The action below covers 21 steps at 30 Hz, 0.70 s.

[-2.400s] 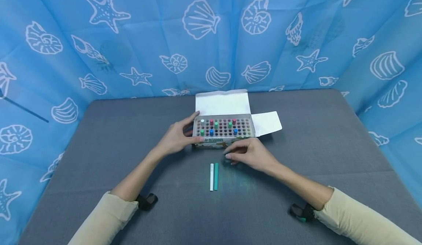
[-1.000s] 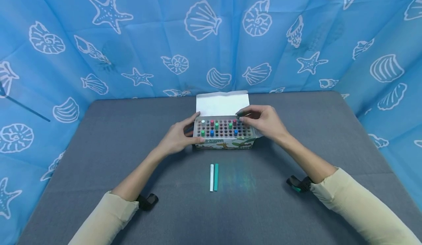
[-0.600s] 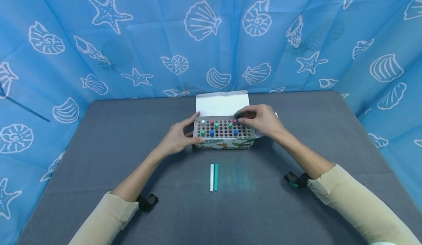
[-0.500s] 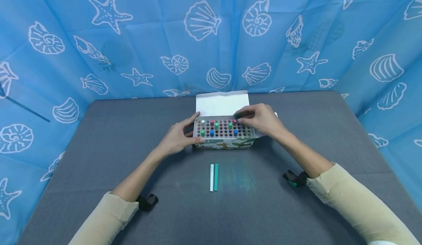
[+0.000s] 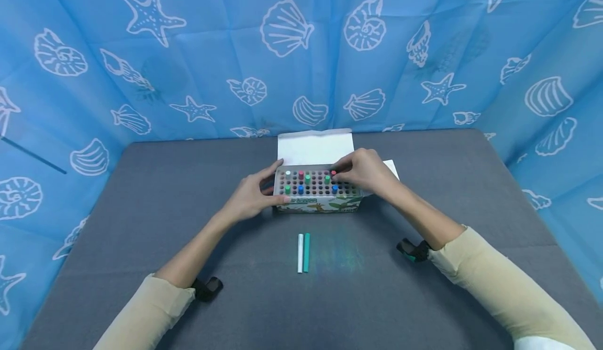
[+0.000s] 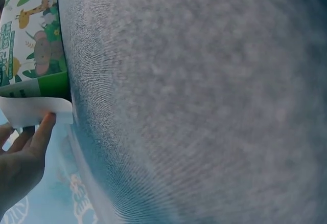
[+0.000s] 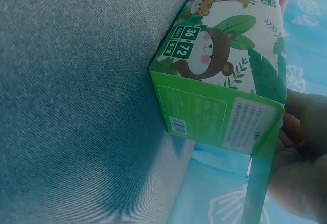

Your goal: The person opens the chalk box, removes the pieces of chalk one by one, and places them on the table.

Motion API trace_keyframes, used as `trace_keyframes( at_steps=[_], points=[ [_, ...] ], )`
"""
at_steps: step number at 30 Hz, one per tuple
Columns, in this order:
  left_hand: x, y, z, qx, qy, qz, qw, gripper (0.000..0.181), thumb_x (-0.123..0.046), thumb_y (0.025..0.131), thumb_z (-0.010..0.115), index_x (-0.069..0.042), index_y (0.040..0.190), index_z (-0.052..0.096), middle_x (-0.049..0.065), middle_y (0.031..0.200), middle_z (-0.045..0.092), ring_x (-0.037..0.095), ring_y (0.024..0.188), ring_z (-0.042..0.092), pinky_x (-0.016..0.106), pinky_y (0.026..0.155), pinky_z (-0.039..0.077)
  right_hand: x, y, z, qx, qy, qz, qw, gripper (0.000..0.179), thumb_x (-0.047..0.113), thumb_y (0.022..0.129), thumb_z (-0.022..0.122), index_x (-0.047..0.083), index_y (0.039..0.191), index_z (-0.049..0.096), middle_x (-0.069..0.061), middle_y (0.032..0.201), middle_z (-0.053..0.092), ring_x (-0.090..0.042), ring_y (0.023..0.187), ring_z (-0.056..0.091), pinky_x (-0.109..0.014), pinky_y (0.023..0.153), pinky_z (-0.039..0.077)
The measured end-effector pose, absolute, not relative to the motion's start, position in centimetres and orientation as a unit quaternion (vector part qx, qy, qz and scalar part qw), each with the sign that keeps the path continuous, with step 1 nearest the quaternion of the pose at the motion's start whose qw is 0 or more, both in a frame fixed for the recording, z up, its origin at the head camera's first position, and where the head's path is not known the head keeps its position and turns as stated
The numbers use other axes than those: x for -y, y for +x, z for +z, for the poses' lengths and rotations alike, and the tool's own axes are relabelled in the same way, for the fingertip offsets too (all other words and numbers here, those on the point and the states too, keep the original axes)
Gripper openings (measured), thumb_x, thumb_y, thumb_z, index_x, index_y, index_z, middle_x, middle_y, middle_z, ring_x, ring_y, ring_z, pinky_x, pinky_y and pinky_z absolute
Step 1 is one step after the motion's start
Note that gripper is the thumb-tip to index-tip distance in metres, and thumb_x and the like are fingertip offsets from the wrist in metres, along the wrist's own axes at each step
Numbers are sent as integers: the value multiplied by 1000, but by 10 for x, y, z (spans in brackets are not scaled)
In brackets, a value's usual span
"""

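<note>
1. Right hand (image 5: 365,171) has shifted left over the open chalk box (image 5: 320,206) since a second ago.
2. Box sits upright toward the far edge of the grey counter (image 5: 264,297), lid flap (image 5: 314,148) folded back.
3. Right thumb and forefinger at a red chalk stick (image 5: 333,172), back row; cannot tell whether gripped.
4. Left hand (image 5: 249,198) clamped round box's left end.
5. White stick (image 5: 300,253) and teal stick (image 5: 306,252) lie side by side, nearer the person.

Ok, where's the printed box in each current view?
Head: the printed box sits near the centre.
Left wrist: the printed box is at upper left.
Right wrist: the printed box is at upper right, green end showing.
Shared landmark: blue shell-print curtain.
</note>
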State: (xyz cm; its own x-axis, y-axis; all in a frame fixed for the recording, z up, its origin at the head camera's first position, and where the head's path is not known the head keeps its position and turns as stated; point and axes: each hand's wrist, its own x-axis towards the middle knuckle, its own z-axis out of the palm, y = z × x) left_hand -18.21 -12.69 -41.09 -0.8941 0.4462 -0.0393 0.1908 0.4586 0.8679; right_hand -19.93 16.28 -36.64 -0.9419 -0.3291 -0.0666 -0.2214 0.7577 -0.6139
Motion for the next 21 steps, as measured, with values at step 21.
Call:
trace_keyframes(
  at_steps=[21],
  points=[
    [127,-183,-408,-859,189,459,125,93,-29,84,82,-22,158,26,12,161,28,31,140,40,36,102,51,-163,-189,-378,-911,-149,-384,-3,14,21,97,67,8,103,69,-6,92,74,-20,86,71,-40,73,59]
  ],
)
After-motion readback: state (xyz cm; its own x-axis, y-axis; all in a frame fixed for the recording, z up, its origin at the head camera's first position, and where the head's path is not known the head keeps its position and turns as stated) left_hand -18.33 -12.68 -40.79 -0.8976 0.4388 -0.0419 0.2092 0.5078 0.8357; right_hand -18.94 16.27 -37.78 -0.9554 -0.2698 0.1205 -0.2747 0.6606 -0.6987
